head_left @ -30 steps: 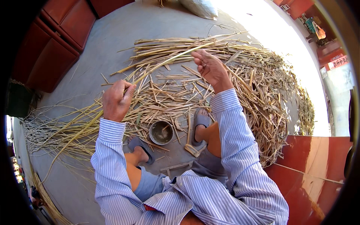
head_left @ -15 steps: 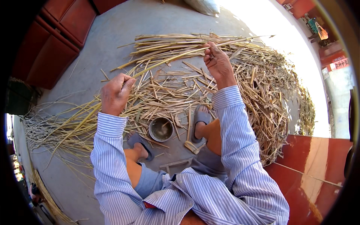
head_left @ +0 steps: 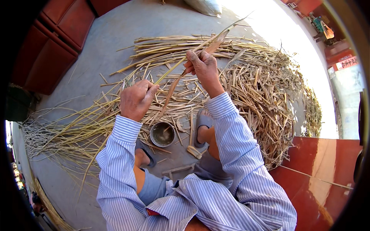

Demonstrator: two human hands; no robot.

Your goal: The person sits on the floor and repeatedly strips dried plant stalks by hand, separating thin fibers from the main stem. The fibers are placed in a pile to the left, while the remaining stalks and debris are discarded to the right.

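My left hand (head_left: 137, 99) is closed in a fist around the lower part of a long, thin yellow-green stalk (head_left: 170, 71). The stalk slants up and to the right, with its dry tip beyond my other hand. My right hand (head_left: 204, 70) pinches a brown dried leaf (head_left: 171, 91) beside the stalk; one end hangs down and its wider part shows above the knuckles. Whether those fingers also grip the stalk is hidden. Below my hands, loose dry leaf strips and stalk pieces (head_left: 177, 106) cover the floor.
A metal bowl with liquid (head_left: 173, 140) stands between my feet. A bundle of long stalks (head_left: 162, 46) lies ahead, thin stalks (head_left: 77, 129) fan out at left, and a heap of dry husks (head_left: 266, 111) spreads at right. Red furniture (head_left: 46, 54) stands far left.
My right hand has moved left and down and now has the brown leaf in it. My left hand has shifted right, still on the stalk, which points up more steeply.
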